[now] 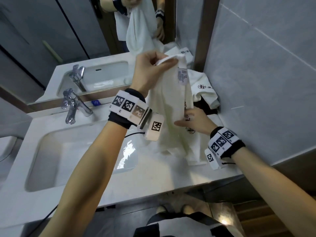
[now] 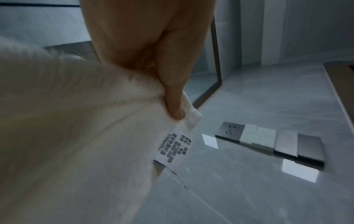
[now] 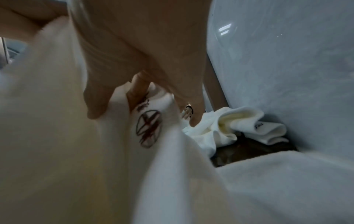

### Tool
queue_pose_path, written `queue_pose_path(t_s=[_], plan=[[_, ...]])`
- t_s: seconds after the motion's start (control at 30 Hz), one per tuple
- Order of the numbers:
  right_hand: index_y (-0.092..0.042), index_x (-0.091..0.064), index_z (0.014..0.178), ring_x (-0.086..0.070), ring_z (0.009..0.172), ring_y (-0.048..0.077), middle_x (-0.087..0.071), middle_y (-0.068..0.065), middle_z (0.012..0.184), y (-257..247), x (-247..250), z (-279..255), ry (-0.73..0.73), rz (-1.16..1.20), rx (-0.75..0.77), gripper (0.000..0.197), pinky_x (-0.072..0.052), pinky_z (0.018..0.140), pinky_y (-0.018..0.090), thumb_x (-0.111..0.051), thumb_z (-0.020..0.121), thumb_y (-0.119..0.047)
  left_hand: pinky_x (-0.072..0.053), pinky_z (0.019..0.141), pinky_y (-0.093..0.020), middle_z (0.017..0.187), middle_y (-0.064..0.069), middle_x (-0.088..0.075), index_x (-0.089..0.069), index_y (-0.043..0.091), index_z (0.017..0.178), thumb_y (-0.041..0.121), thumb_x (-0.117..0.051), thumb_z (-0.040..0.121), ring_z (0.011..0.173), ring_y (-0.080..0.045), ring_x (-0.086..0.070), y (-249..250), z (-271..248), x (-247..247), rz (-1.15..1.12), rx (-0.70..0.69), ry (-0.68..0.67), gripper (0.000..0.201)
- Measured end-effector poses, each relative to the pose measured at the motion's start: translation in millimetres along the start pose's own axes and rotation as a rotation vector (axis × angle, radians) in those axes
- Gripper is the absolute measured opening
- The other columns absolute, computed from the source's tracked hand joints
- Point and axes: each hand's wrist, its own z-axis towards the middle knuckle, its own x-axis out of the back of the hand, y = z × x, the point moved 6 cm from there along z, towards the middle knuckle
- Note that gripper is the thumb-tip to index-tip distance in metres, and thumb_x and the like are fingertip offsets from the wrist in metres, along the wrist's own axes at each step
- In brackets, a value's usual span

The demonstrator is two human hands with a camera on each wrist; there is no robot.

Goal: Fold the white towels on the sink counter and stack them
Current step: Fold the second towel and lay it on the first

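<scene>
Tap (image 1: 75, 106): chrome, at the back edge of the desk, left of the held towel, well apart from it.
Basin (image 1: 51, 151): sunk in the desk (image 1: 153, 171), in front of the tap, left of the held towel.
Left hand (image 1: 150, 71): raised above the desk, at the top of the held towel. Its fingers (image 2: 173, 97) are together and clamped on the top hem of the towel, beside the corner.
Held towel (image 1: 169, 103): white, it hangs down from the left hand, and its lower end lies crumpled on the desk, right of the basin. It has dark printed marks near the right hand.
Care label (image 1: 182, 76): a small white tag with dark print, it hangs from the top corner of the held towel, just right of the left hand.
Right hand (image 1: 196, 119): lower, at the right edge of the held towel, about the middle of its height. The thumb is on one face of the cloth and the fingers (image 3: 95, 98) on the other, so they pinch the edge, next to a round dark logo (image 3: 148, 131).
Other towels (image 1: 203, 89): white and not folded, in a heap on the desk behind and right of the held towel, against the tiled wall (image 1: 265, 65).
Mirror (image 1: 68, 31): behind the tap, it reflects the hands and the held towel.
</scene>
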Motion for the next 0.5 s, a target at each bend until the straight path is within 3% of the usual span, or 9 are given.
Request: queue_pose_path(t_s=[0.07,0.17,0.23,0.3,0.33,0.4,0.5], plan=[[0.001,-0.067,0.070,-0.062,0.076,0.022,-0.065,0.009,0.085,11,3,2,-0.009,-0.129,-0.028,0.031,-0.050,0.068,0.033,-0.081,0.071,-0.027,-0.055,0.064,-0.021,0.079,-0.004,-0.067,-0.062,0.004,0.076,0.019,-0.075,0.079,0.068,-0.006,-0.066,-3,1,19,-0.031,0.006,0.064,0.020],[-0.014,-0.052,0.051,-0.052,0.061,0.011,-0.053,-0.006,0.064,22,18,0,-0.037,-0.338,-0.057,0.040,-0.037,0.054,0.016,-0.078,0.074,-0.035,-0.055,0.063,-0.023,0.077,-0.006,-0.066,-0.062,0.008,0.071,0.019,-0.075,0.078,0.068,-0.011,-0.065,-11,2,52,-0.038,0.006,0.164,0.019],[-0.016,-0.064,0.063,-0.059,0.068,0.012,-0.064,-0.005,0.072,23,31,-1,-0.073,-0.288,-0.076,0.023,-0.043,0.061,0.016,-0.075,0.078,-0.030,-0.051,0.059,-0.019,0.071,-0.002,-0.064,-0.061,0.012,0.067,0.018,-0.075,0.078,0.061,-0.005,-0.062,-18,3,72,-0.051,0.000,0.230,0.019],[-0.008,-0.072,0.092,-0.063,0.078,0.011,-0.072,0.001,0.090,17,49,2,-0.073,-0.249,-0.064,0.020,-0.047,0.072,0.018,-0.072,0.081,-0.026,-0.049,0.059,-0.022,0.070,-0.002,-0.062,-0.060,0.015,0.066,0.020,-0.075,0.078,0.060,-0.007,-0.059,-31,3,90,-0.062,0.024,0.300,0.020],[-0.006,-0.071,0.096,-0.061,0.078,0.009,-0.070,-0.003,0.090,14,61,5,-0.035,-0.255,-0.046,0.024,-0.045,0.071,0.014,-0.072,0.081,-0.025,-0.049,0.060,-0.024,0.071,-0.002,-0.062,-0.059,0.016,0.066,0.021,-0.074,0.078,0.061,-0.010,-0.058,-40,2,98,-0.064,0.046,0.337,0.020],[-0.008,-0.067,0.081,-0.054,0.071,0.009,-0.061,-0.014,0.075,7,87,10,0.083,-0.287,-0.013,0.022,-0.040,0.065,0.010,-0.074,0.079,-0.028,-0.049,0.062,-0.028,0.073,-0.002,-0.059,-0.056,0.017,0.067,0.020,-0.072,0.080,0.065,-0.013,-0.055,-63,-3,110,-0.080,0.109,0.397,0.021],[-0.013,-0.052,0.065,-0.042,0.060,0.014,-0.046,-0.004,0.060,12,111,15,0.157,-0.340,-0.058,0.037,-0.035,0.060,0.028,-0.078,0.072,-0.038,-0.049,0.066,-0.036,0.075,-0.004,-0.054,-0.050,0.015,0.072,0.013,-0.068,0.083,0.066,-0.019,-0.053,-105,-16,114,-0.118,0.220,0.379,0.022]])
